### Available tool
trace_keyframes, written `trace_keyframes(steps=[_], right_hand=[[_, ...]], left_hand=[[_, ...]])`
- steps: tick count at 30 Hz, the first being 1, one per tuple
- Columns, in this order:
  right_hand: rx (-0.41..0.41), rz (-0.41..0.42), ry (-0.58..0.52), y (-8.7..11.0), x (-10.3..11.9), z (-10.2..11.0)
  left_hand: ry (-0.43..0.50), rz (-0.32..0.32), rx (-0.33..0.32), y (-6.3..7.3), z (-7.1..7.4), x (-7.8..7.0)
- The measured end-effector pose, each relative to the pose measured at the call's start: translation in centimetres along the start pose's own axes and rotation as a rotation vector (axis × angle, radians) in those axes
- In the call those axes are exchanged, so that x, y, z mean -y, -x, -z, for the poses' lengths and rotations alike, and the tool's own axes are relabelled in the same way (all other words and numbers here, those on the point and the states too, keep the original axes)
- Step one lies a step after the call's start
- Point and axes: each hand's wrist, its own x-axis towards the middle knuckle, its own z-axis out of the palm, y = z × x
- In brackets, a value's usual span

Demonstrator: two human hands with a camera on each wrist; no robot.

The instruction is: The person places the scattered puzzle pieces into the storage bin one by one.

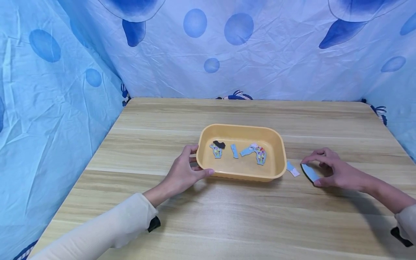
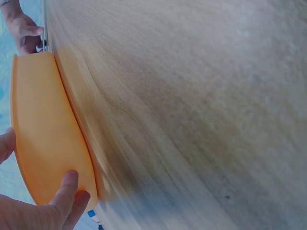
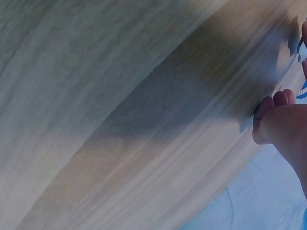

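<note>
My left hand [image 1: 180, 175] grips the left end of a yellow-orange plastic tray [image 1: 242, 177], thumb along the near rim and fingers at the left side. In the left wrist view, fingertips [image 2: 70, 179] touch the tray's outer wall. Right of the tray, my right hand [image 1: 341, 172] pinches a flat light-blue piece [image 1: 310, 172] with a curved dark edge between thumb and fingers. The piece stands tilted at the tabletop. A small blue-and-pink flat piece [image 1: 293, 169] lies between the tray and that hand. The right wrist view shows only part of the right hand [image 3: 283, 122].
Inside the tray lie several flat cutouts: a patterned one with a black part [image 1: 217, 148], a narrow blue strip [image 1: 234, 151], and a patterned blue-and-pink group [image 1: 260, 154]. The wooden table [image 1: 247, 220] meets blue printed cloth [image 1: 201, 83] behind and at both sides.
</note>
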Motion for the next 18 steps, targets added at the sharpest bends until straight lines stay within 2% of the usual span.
trace_keyframes(steps=[11, 18], right_hand=[[0.001, -0.041, -0.043, 0.0, -0.1, 0.6], [-0.002, -0.104, -0.037, -0.2, 0.2, 1.3]], left_hand=[[0.008, -0.002, -0.001, 0.0, 0.1, 0.0], [0.014, 0.000, 0.005, 0.0, 0.0, 0.1]])
